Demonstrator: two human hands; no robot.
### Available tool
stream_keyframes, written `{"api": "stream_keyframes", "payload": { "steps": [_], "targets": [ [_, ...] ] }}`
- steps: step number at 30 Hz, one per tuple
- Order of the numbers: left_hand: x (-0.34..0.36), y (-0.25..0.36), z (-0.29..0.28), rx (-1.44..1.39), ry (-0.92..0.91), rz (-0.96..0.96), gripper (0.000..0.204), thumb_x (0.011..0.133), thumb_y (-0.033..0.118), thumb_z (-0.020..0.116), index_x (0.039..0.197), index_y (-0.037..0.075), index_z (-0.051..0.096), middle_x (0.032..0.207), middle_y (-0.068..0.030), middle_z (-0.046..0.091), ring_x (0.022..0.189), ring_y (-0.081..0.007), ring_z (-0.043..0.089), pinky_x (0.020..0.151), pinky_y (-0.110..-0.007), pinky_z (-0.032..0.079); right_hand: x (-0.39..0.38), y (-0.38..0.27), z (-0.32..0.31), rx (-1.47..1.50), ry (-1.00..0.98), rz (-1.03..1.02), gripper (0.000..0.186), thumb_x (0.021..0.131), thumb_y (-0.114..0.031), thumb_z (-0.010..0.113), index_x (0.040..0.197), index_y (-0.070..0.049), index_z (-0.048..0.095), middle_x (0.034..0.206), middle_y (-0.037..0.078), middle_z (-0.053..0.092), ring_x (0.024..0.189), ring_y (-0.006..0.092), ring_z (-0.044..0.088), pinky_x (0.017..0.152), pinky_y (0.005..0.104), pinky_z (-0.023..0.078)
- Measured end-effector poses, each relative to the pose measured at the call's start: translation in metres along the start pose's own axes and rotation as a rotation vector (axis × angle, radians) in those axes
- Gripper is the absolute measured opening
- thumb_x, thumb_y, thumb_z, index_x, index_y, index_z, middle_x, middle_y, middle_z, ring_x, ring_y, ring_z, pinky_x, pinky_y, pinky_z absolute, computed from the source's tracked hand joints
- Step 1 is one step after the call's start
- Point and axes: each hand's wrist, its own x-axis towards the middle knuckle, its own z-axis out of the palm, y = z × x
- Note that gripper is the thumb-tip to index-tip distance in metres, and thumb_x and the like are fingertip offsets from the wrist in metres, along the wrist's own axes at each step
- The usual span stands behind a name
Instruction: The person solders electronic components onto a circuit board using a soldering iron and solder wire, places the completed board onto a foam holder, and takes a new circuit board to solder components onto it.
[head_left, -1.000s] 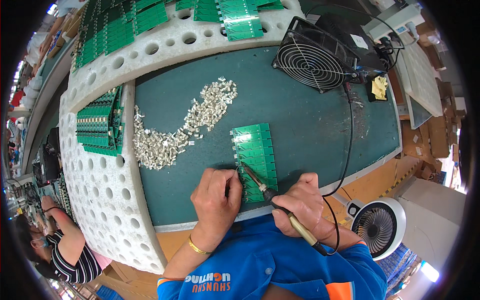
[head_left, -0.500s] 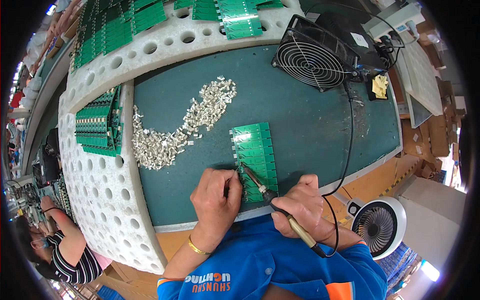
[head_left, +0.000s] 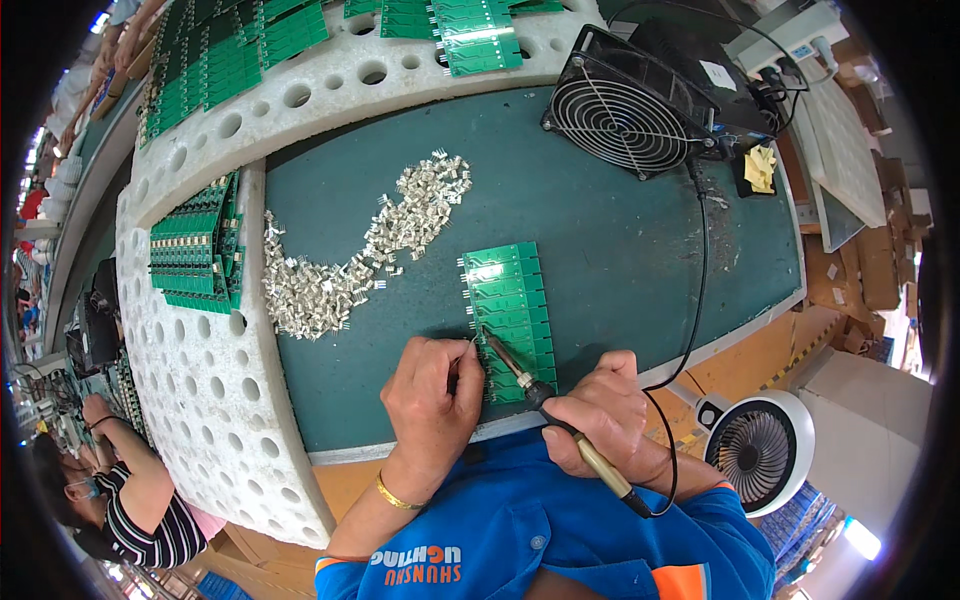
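A green circuit board panel (head_left: 512,290) lies on the dark green work mat in front of me, with small white connectors along its left edge. My right hand (head_left: 605,415) grips a soldering iron (head_left: 590,455) by its handle, and the iron's tip rests at the board's left edge. Right beside that tip, my left hand (head_left: 432,395) pinches a thin strand of solder wire (head_left: 474,341) between thumb and fingertips. The fingers hide most of the wire. Loose white connectors (head_left: 315,297) are heaped in a curved pile beyond my left hand.
White foam boards with holes (head_left: 205,400) border the mat at left and back, bearing stacked green circuit boards (head_left: 197,250). A black fume fan (head_left: 620,115) stands back right. The iron's cord (head_left: 703,270) crosses the right side. A white fan (head_left: 760,455) sits near right; another person (head_left: 150,490) works far left.
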Motion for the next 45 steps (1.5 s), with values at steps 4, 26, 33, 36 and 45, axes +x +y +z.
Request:
{"api": "stream_keyframes", "payload": {
  "steps": [4,26,33,36,45],
  "targets": [
    [-0.001,-0.001,0.0,0.006,0.0,-0.006,0.012,0.08,-0.005,0.073,0.084,0.002,0.064,0.071,-0.0075,0.055,0.055,-0.0155,0.052,0.05,-0.029,0.042,0.0,0.0,0.0,0.002,0.003,0.0,0.023,0.079,-0.019,0.075,0.096,-0.008,0.066,0.065,-0.001,0.06,0.055,0.0167,0.055,0.067,0.0349,0.037],
    [-0.011,-0.003,-0.017,-0.197,-0.036,-0.249,0.01,0.093,0.001,0.065,0.09,0.001,0.055,0.073,0.0021,0.051,0.062,-0.0048,0.044,0.055,-0.022,0.038,-0.004,-0.001,-0.006,0.027,0.044,0.011,0.02,0.079,-0.018,0.075,0.094,-0.007,0.065,0.064,0.0,0.06,0.055,0.0178,0.054,0.067,0.0352,0.036],
    [-0.013,0.001,-0.013,-0.098,-0.047,-0.158,0.008,0.089,-0.001,0.066,0.087,0.001,0.059,0.075,-0.0051,0.054,0.059,-0.012,0.049,0.054,-0.026,0.041,-0.006,0.0,-0.003,0.049,0.061,0.0,0.019,0.08,-0.018,0.075,0.093,-0.007,0.065,0.064,0.001,0.06,0.054,0.0185,0.053,0.066,0.0356,0.037],
    [-0.012,0.003,-0.011,-0.068,-0.035,-0.13,0.01,0.086,-0.002,0.069,0.086,0.002,0.06,0.075,-0.009,0.056,0.056,-0.017,0.052,0.052,-0.03,0.043,-0.006,0.0,-0.001,0.05,0.069,-0.004,0.018,0.08,-0.017,0.074,0.092,-0.007,0.065,0.064,0.001,0.061,0.054,0.0185,0.053,0.066,0.0354,0.037],
    [-0.012,0.004,-0.008,-0.059,-0.017,-0.121,0.009,0.087,-0.002,0.069,0.086,0.0,0.061,0.073,-0.0051,0.054,0.059,-0.0114,0.049,0.054,-0.026,0.04,-0.006,0.001,-0.001,0.045,0.064,-0.014,0.018,0.08,-0.016,0.074,0.092,-0.007,0.065,0.064,0.0,0.061,0.054,0.0183,0.053,0.066,0.0353,0.037]
  ]
}}
